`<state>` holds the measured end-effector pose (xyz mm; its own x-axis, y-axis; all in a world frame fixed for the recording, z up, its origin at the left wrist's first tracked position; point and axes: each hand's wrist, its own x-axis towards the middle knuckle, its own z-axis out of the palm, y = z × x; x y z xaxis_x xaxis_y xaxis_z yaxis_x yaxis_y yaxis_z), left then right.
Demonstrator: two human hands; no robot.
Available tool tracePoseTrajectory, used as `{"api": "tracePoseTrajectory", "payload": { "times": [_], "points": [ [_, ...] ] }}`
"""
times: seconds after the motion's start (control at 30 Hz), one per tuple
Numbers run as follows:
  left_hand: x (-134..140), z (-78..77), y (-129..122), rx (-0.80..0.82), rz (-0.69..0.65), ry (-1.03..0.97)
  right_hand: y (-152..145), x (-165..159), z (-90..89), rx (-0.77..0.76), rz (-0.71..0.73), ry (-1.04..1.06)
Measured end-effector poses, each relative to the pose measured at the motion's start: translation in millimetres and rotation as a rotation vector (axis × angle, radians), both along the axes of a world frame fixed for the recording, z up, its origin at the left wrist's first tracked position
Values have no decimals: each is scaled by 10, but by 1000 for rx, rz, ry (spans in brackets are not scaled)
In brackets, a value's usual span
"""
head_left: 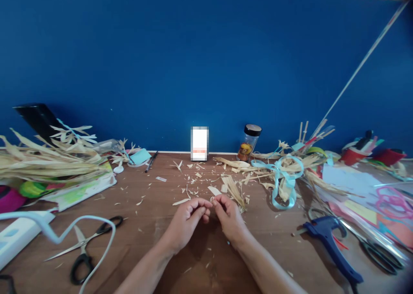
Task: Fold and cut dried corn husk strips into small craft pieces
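Note:
Low in the middle of the head view, my left hand (pixel 190 221) and my right hand (pixel 228 216) meet at the fingertips just above the table. A small pale curl of husk (pixel 212 198) shows at the pinched thumb and forefinger of my right hand. My left fingers are closed in a pinch against it; what lies between them is too small to make out. Just beyond my hands are a flat pale strip (pixel 213 190), a bundle of dry husk pieces (pixel 234 191) and a slender husk sliver (pixel 181 202).
Black-handled scissors (pixel 83 242) and a white power strip (pixel 24 238) lie left, under a looping pale cable. A blue glue gun (pixel 332 242) and dark-handled scissors (pixel 380 253) lie right. A black-lidded jar (pixel 248 143), light-blue ribbon (pixel 292 173) and dried husks (pixel 54 169) line the blue wall.

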<state>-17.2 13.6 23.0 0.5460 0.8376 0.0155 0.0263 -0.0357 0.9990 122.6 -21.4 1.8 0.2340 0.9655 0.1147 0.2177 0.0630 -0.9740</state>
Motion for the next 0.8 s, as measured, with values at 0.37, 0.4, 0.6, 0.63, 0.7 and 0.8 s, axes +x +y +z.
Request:
{"api": "tracePoseTrajectory", "payload": {
  "times": [0.37,0.4,0.6,0.63,0.7,0.8],
  "points": [
    [48,-32,-10,-592,89,-416,-6,-30,16,19,-16,27],
    [49,-50,-2,-606,124,-425,-9,-34,11,27,-17,2],
    [53,-147,15,-571,262,-365,-40,-50,45,117,-45,-224],
    [56,-152,15,-552,274,-353,-48,-54,58,135,-45,-254],
    [60,-152,16,-524,296,-342,-63,-67,81,171,-31,-315],
    [53,-129,19,-493,309,-369,-85,-96,103,202,2,-401]
  ]
}}
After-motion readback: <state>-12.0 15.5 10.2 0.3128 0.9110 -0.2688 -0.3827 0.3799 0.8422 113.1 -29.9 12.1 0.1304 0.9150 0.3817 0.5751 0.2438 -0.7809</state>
